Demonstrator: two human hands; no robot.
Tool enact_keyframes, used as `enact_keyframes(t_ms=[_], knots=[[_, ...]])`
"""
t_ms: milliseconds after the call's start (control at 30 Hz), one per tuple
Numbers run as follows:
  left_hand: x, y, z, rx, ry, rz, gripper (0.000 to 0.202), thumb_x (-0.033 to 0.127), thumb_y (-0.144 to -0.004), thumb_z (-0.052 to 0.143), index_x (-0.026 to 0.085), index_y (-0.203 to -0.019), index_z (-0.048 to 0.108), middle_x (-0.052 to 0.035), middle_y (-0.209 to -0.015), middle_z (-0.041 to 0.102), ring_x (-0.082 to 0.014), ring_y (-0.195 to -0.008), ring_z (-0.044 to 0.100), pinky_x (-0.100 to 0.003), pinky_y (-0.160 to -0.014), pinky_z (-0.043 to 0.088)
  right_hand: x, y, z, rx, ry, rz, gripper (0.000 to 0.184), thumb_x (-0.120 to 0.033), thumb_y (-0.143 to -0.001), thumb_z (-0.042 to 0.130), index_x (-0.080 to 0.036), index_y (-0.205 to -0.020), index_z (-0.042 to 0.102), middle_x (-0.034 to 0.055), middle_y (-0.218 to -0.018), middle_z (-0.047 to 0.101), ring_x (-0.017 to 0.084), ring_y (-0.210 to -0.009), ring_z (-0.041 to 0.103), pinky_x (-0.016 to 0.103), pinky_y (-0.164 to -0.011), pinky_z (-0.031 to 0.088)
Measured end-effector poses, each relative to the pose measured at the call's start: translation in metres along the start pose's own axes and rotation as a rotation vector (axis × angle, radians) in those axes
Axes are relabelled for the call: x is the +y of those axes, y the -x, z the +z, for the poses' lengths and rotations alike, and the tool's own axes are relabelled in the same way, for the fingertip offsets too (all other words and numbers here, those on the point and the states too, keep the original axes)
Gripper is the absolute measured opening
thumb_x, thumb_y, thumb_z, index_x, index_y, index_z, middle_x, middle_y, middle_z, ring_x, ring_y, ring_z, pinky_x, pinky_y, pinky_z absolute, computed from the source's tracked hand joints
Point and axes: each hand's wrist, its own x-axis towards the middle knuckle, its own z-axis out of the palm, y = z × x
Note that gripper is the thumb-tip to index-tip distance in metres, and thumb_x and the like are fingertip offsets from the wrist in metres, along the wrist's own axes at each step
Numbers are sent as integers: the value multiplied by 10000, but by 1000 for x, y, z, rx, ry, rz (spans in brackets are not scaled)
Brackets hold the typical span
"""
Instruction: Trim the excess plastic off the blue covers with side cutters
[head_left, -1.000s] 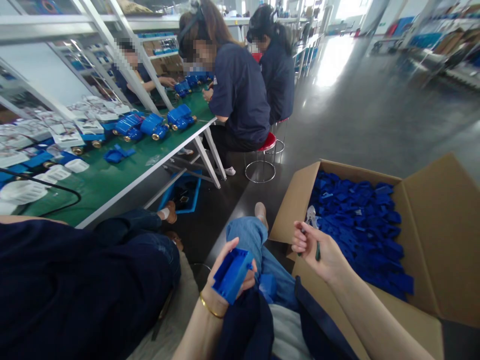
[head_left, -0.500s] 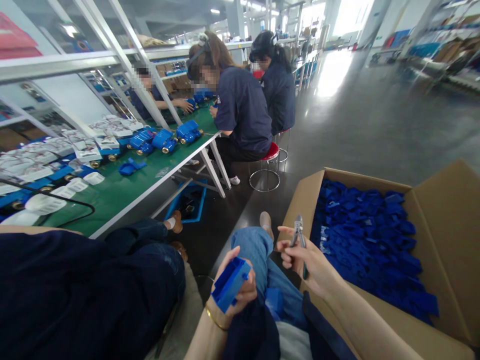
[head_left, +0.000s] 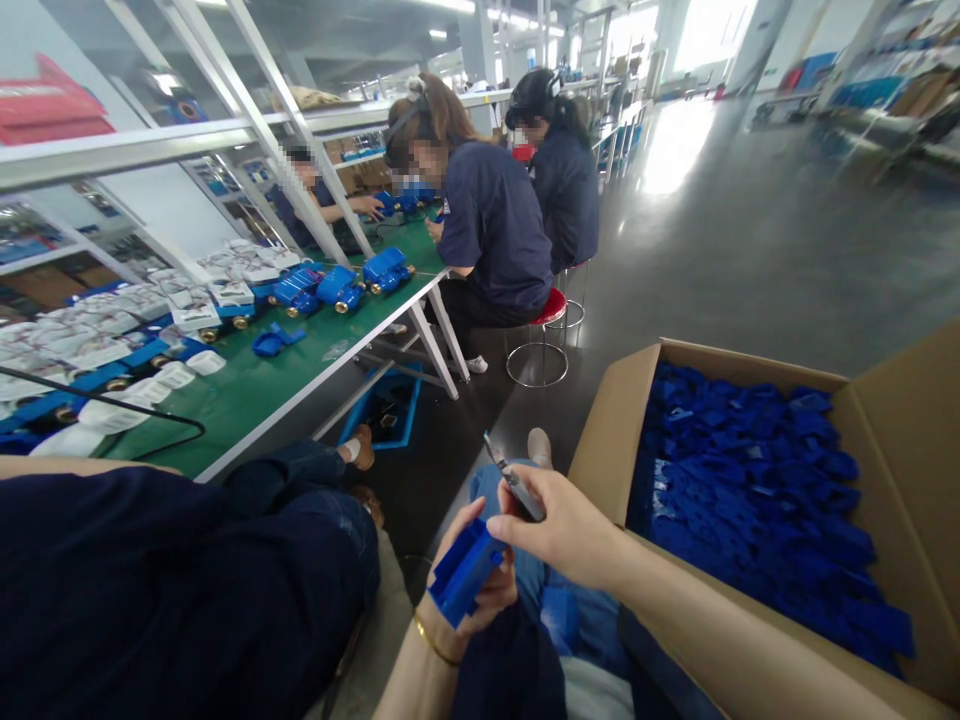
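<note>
While the left hand (head_left: pixel 480 597) is closed around a blue plastic housing (head_left: pixel 463 572) above the person's lap, the right hand (head_left: pixel 568 530) grips small cutters (head_left: pixel 516 482). Their tip points up and away, just beside the housing's upper edge; whether they touch it cannot be told. Just right of that hand stands an open cardboard box (head_left: pixel 607 440) filled with blue parts (head_left: pixel 750 470). Toward the far end of the green workbench (head_left: pixel 247 385) lie blue meters (head_left: pixel 337 285), beside a seated person (head_left: pixel 491 240) in a dark shirt.

A factory assembly floor: seated workers (head_left: pixel 491 225) at a long green bench (head_left: pixel 247 385) (blue parts everywhere).
</note>
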Motion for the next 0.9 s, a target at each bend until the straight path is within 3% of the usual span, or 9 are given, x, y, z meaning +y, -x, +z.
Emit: enact_keyframes(t_ms=[233, 400, 467, 533, 633, 767, 900], knots=[[-3, -3, -7, 18, -4, -10, 454, 441, -916, 627, 87, -643, 705, -51, -517, 641, -9, -293, 332, -110, -312, 288, 4, -1, -8, -51, -105, 7, 142, -156, -633, 714, -191, -681, 585, -52, -621, 548, 129, -612, 496, 267, -607, 382], [1, -2, -1, 22, -24, 36, 589, 424, -952, 554, 65, -492, 635, 45, -348, 367, 27, -259, 146, -73, -285, 159, 29, -5, -23, 240, -329, 32, 247, -233, -651, 673, -223, -878, 577, -1, -782, 686, 135, -614, 503, 289, -613, 401], [2, -2, 0, 30, -36, 29, 608, 436, -950, 549, 66, -475, 633, 61, -327, 301, 21, -257, 137, -78, -282, 155, 41, -7, -27, 341, -421, 56, 289, -317, -676, 661, -240, -928, 541, 22, -819, 701, 141, -604, 499, 298, -601, 408], [3, -2, 1, 41, -47, 11, 623, 459, -948, 538, 72, -471, 639, 54, -318, 296, 10, -260, 161, -84, -286, 169, 49, -7, -29, 362, -464, 87, 332, -401, -687, 696, -234, -928, 541, 41, -800, 701, 145, -593, 497, 306, -595, 415], [2, -4, 1, 63, -55, -18, 627, 474, -941, 543, 77, -465, 633, 51, -307, 294, 9, -263, 161, -81, -289, 151, 46, -1, -25, 283, -434, 127, 405, -465, -689, 774, -204, -933, 585, 64, -794, 718, 137, -570, 493, 302, -584, 406], [-2, -4, 6, 98, -45, -38, 528, 462, -927, 595, 106, -542, 654, 26, -345, 409, 8, -266, 181, -80, -290, 114, 28, 9, -16, 118, -279, 123, 369, -330, -620, 877, -176, -853, 636, 81, -882, 747, 142, -637, 542, 300, -637, 426], [-7, -4, 11, 122, -33, -69, 354, 463, -899, 652, 140, -782, 738, -6, -442, 566, -43, -270, 351, -97, -289, 171, 18, 14, -9, -52, -35, 111, 350, -251, -610, 848, -210, -834, 582, -31, -735, 643, 129, -616, 500, 285, -622, 419]])
